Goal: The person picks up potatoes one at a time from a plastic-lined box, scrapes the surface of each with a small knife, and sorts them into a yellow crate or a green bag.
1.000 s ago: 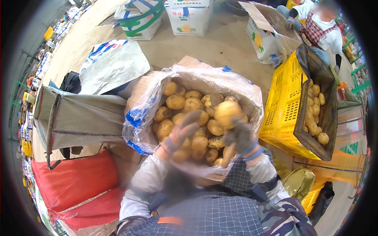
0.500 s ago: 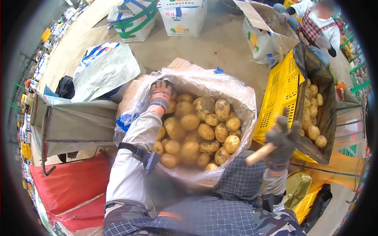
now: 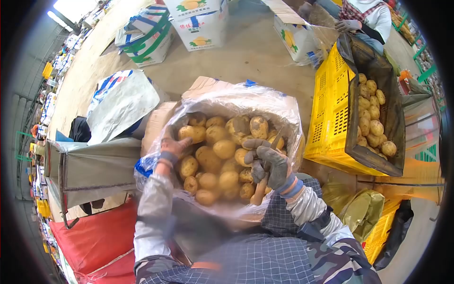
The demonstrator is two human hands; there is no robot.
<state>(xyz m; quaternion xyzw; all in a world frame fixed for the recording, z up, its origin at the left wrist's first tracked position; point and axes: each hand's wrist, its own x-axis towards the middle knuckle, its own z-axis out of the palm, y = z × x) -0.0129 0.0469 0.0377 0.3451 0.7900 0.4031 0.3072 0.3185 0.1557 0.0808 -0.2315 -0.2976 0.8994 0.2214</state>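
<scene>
Potatoes fill a cardboard box lined with clear plastic. At the box's left side, my left hand has its fingers apart, with the fingertips against the potatoes near the liner. My right hand, in a grey glove, is over the right part of the potatoes and closed round a wooden-handled tool. The tool's handle points down toward my lap, and a thin dark part extends above the fingers. Some potatoes are hidden under my right hand.
A yellow crate with a dark liner holds more potatoes on the right. Printed cartons stand beyond the box. A grey bin and red cloth are on the left. Another person is at the upper right.
My right hand has moved left from beside the crate to over the potatoes, still holding the tool. My left hand has come down and nearer along the box's left side.
</scene>
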